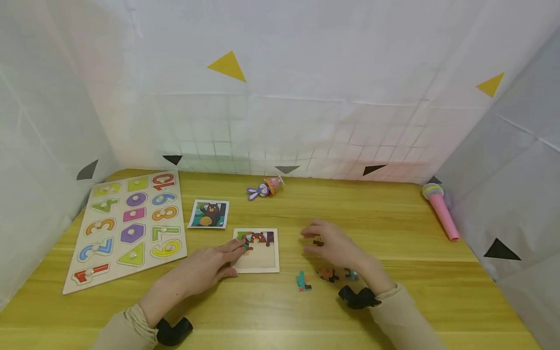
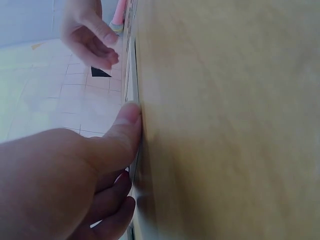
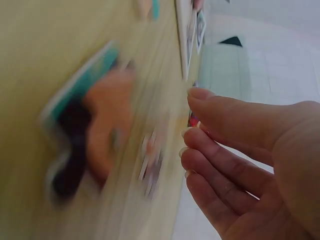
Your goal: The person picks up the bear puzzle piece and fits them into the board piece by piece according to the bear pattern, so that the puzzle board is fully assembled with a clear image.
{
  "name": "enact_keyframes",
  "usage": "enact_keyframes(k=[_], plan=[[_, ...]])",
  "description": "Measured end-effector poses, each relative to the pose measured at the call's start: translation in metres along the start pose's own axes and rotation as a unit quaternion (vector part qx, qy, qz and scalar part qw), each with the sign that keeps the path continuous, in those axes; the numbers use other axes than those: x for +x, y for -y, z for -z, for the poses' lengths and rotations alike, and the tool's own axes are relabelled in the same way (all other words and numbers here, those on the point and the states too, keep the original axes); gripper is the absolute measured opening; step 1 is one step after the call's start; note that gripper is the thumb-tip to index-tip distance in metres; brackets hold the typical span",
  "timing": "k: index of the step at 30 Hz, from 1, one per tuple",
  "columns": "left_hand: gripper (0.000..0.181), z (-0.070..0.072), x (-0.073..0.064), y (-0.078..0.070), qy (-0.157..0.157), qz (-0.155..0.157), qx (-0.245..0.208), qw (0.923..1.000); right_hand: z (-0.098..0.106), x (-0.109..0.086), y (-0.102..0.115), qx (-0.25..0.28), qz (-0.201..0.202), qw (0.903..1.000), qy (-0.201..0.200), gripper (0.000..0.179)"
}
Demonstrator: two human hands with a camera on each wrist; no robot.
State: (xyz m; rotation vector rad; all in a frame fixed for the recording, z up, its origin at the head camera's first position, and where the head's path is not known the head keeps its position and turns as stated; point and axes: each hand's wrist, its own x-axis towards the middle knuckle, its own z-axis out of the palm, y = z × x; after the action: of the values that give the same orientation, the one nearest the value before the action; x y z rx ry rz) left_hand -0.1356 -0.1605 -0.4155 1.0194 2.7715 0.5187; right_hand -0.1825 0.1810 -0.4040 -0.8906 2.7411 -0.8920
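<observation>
A small square jigsaw tray (image 1: pixel 255 268) with a pale rim lies on the table, its upper part filled with bear-picture pieces (image 1: pixel 259 237). My left hand (image 1: pixel 210 265) rests on the tray's left side, fingers reaching over the rim and thumb at the near left corner. To the right, my right hand (image 1: pixel 334 245) hovers with loosely bent fingers above a brown puzzle piece (image 1: pixel 318 241), holding nothing. Loose near that hand lie a teal piece (image 1: pixel 302 281), an orange-and-dark piece (image 1: pixel 327 274) and a blue piece (image 1: pixel 351 274), partly behind the wrist.
A bear picture card (image 1: pixel 209 214) lies behind the tray. At the left is a wooden number-and-shape board (image 1: pixel 113 233). A purple rabbit toy (image 1: pixel 264 188) lies at the back, and a pink toy microphone (image 1: pixel 442 211) at the far right. White sheets (image 1: pixel 288 121) enclose the table.
</observation>
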Motion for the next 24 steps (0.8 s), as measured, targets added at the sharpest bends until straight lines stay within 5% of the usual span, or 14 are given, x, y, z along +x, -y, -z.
enact_keyframes(k=[13, 24], plan=[[0.056, 0.0, 0.0, 0.0, -0.002, -0.005, -0.007, 1.0, 0.017, -0.028, -0.032, -0.03, -0.021, 0.9991, -0.021, 0.032], [0.057, -0.001, 0.0, 0.002, -0.001, -0.005, -0.004, 1.0, 0.015, -0.03, -0.037, -0.03, -0.017, 0.9989, -0.031, 0.028]])
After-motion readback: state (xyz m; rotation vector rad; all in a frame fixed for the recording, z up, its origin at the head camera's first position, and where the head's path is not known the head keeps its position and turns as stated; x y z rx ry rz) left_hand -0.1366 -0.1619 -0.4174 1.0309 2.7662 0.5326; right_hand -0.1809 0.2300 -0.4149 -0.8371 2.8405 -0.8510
